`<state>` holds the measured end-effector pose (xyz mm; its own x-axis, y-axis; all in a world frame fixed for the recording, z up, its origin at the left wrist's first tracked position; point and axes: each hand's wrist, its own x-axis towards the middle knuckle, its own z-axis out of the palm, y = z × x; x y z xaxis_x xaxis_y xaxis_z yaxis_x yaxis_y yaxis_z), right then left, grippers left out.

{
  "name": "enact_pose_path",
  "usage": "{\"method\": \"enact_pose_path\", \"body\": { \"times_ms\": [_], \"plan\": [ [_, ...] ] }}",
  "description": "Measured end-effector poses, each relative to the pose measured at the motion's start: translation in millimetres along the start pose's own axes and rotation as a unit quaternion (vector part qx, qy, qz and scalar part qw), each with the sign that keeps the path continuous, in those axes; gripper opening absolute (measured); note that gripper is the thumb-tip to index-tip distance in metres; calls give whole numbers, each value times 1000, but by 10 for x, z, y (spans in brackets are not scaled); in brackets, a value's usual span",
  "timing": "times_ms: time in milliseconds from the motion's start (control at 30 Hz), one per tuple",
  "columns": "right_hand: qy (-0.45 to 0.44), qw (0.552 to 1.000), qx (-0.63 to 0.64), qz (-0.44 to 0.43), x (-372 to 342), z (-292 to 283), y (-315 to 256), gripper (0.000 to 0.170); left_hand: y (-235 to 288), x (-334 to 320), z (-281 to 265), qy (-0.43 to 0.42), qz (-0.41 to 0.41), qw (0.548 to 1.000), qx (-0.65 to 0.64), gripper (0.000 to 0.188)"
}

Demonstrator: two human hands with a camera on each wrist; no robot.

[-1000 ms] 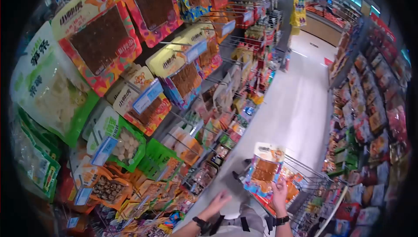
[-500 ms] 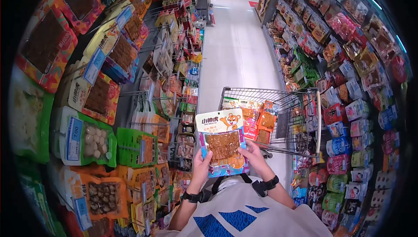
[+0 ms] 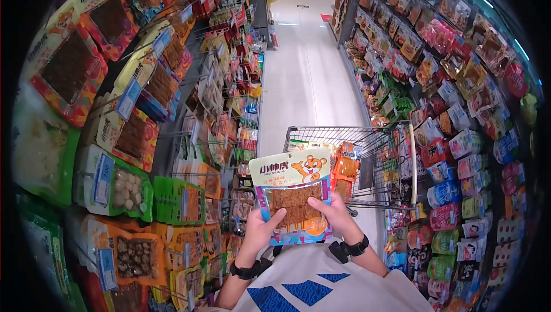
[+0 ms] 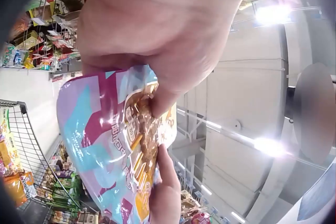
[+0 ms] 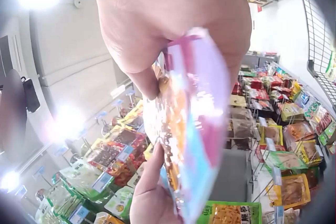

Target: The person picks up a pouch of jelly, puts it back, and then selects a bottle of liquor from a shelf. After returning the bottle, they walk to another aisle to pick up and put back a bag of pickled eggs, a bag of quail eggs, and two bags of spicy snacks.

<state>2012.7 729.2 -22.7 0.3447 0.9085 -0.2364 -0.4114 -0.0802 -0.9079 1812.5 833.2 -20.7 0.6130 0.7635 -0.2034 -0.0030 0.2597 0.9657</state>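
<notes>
Between my two hands a snack packet point(image 3: 293, 200) stands tilted up toward me, front side showing. It has a cream top with a cartoon tiger, a clear window over brown pieces, and a blue and purple border. My left hand point(image 3: 262, 229) grips its left edge, thumb on the front. On the opposite edge my right hand point(image 3: 338, 218) holds it the same way, its thumb pressing the window. In the left wrist view the packet point(image 4: 100, 145) bends slightly, and both thumbs lie on its front. The fingers behind it are hidden.
A wire shopping cart point(image 3: 379, 168) with several packets, one an orange packet point(image 3: 346, 163), stands just beyond my hands. Hanging snack packs with price tags point(image 3: 129, 98) fill the left shelf. More packs line the right shelf point(image 3: 442, 168). A pale aisle floor point(image 3: 304, 71) runs ahead.
The packet was by the cart in my right hand a second ago, the left hand free. It came in front of me, both hands took hold, and it is now slightly nearer. My view swung right.
</notes>
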Motion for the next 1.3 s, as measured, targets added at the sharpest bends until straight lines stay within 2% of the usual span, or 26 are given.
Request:
{"method": "enact_pose_path", "body": {
  "times_ms": [133,200,233,300,333,400,433,467,500,533,567,600,667,700,800,867,933,967,1000,1033,1067,1100,1133,1200,1233,1300],
  "plan": [
    [-3,1000,-21,-23,-18,19,-170,26,25,5,66,-20,9,999,34,33],
    [13,996,-76,-47,-22,31,-221,28,-2,26,206,95,130,986,44,58],
    [13,996,-76,-47,-26,56,-234,28,17,22,214,95,131,986,44,58],
    [98,970,-186,-119,-21,130,-236,25,65,0,223,153,157,940,263,86],
    [99,971,-184,-119,-11,156,-224,25,44,11,222,152,157,939,264,86],
    [104,944,-262,-172,-4,201,-219,31,-24,32,231,-4,180,952,247,96],
    [66,949,-299,-72,-57,245,-336,36,-9,21,289,-44,179,967,176,93],
    [68,949,-299,-71,-49,282,-299,36,-55,5,343,-46,178,967,176,93],
    [51,901,-377,-207,-27,335,-243,42,-124,-22,391,-66,170,981,68,91],
    [34,828,-445,-338,-26,370,-229,48,-171,-60,416,-85,160,983,-41,89],
    [-6,816,-480,-321,-90,380,-249,58,-182,-120,347,-100,122,987,3,78],
    [-5,816,-479,-322,-133,415,-316,58,-212,-120,350,-101,122,987,4,78],
    [-45,812,-468,-346,-200,488,-446,59,-265,-90,359,-82,88,966,-228,62],
    [-70,822,-458,-330,-236,495,-472,53,-265,-82,361,-47,70,954,-286,52],
    [-120,839,-403,-345,-201,341,-354,53,-87,-25,371,10,39,965,-261,48],
    [-95,845,-399,-344,-240,282,-409,47,33,-24,367,-2,49,967,-249,44],
    [155,771,-511,-348,-293,285,-504,47,49,-25,344,24,32,981,-191,39],
    [226,760,-506,-340,-275,242,-482,48,23,-20,328,28,34,980,-193,40],
    [224,760,-506,-340,-253,213,-468,48,21,-29,327,29,34,980,-193,40],
    [207,859,-359,-300,-223,188,-456,50,18,-36,323,27,48,985,-162,38],
    [183,930,-199,-249,-195,156,-426,52,15,-44,319,25,61,989,-130,38],
    [149,963,-105,-197,-168,99,-351,44,29,-71,320,25,58,990,-129,38],
    [151,964,-103,-195,-173,9,-311,44,60,-111,325,10,50,992,-117,35],
    [100,993,23,-55,-165,-176,-293,33,113,-125,345,-9,42,994,-103,33],
    [111,992,48,-48,-154,-197,-280,23,121,-133,370,-10,30,998,-59,30],
    [140,985,66,-73,-107,-230,-213,23,100,-115,416,-33,-6,999,-25,29]
  ]
}}
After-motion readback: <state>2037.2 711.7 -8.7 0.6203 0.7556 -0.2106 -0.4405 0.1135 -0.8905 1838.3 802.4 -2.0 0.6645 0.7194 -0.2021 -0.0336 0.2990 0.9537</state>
